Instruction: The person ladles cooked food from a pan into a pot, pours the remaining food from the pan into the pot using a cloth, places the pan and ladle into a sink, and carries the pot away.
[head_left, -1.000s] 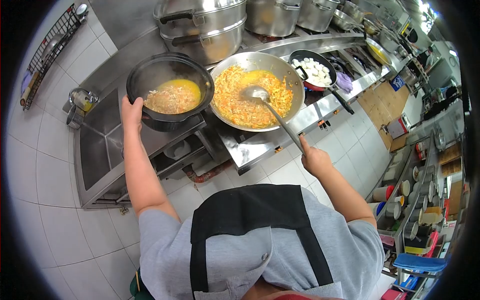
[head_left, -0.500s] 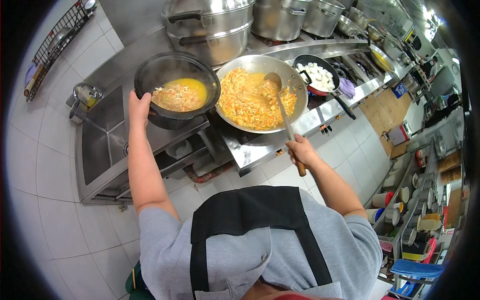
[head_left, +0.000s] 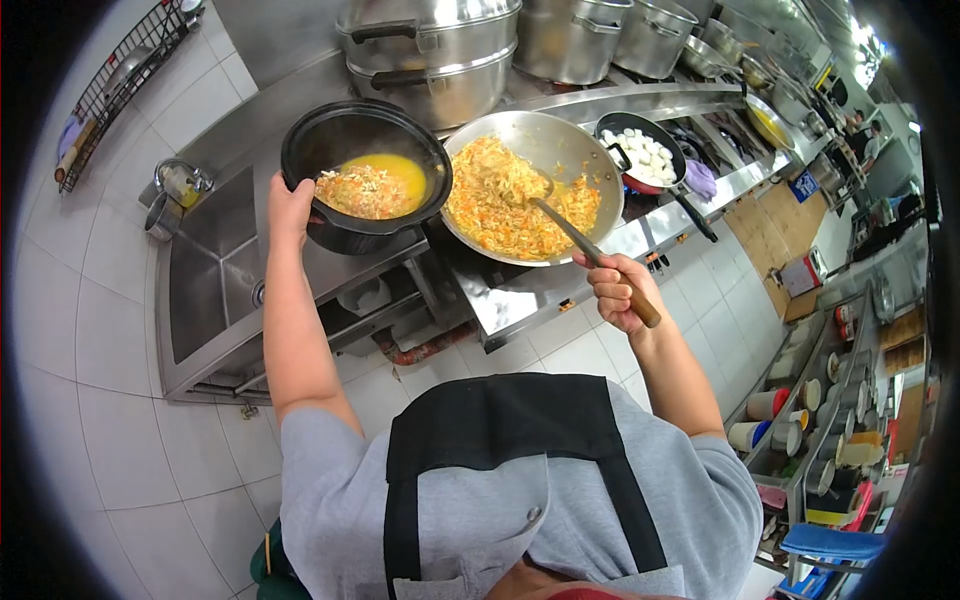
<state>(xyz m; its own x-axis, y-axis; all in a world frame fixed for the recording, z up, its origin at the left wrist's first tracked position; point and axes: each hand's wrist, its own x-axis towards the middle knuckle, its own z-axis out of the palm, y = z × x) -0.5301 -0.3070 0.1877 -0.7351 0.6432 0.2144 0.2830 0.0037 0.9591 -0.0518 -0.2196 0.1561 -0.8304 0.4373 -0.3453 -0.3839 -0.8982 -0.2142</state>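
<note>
My left hand (head_left: 292,208) grips the left edge of a black pot (head_left: 365,232), which tilts toward the wide pan and holds shredded food in yellow liquid (head_left: 375,187). Beside it sits a wide steel pan (head_left: 601,178) with an orange-and-yellow shredded mixture (head_left: 500,215). My right hand (head_left: 618,290) is closed around the wooden handle of a metal ladle (head_left: 570,232). The ladle's bowl is in the mixture, partly covered by it. To the right, a black frying pan (head_left: 670,140) holds white chunks (head_left: 640,157).
Large steel pots (head_left: 570,42) and a stacked steamer (head_left: 440,85) stand behind the pans. A sink (head_left: 215,270) is at the left. A purple cloth (head_left: 700,180) lies by the frying pan. Shelves of containers (head_left: 830,400) stand at the right; another person (head_left: 868,145) is far off.
The ladle's bowl has moved down and left through the mixture, gathering food toward the pan's left side. My right hand has shifted slightly right and turned. My left hand still holds the pot.
</note>
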